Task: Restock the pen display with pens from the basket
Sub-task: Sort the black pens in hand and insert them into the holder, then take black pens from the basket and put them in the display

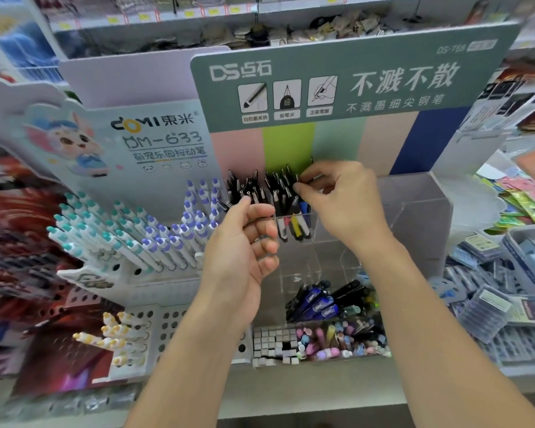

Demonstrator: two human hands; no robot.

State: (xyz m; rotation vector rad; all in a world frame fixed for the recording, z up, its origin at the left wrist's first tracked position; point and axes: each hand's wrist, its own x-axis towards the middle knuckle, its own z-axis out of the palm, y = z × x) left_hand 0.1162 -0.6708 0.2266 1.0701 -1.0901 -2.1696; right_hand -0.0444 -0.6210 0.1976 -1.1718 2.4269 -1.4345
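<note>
White click pens (130,239) racked left under rabbit sign (71,143); eraser bin (322,341) below; packets (488,304) right.

Stationery shop: branded pen displays (322,88), price-tagged shelves (155,17).

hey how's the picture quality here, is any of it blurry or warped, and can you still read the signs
Head view: the left edge smears with motion blur, and the top shelves are soft; wide-angle lens bends the shelf lines; lighting is even, without harsh shadows. The green DS sign and DOMI card read clearly; both hands, left hand and right hand, and the black pens are fairly sharp.
</note>
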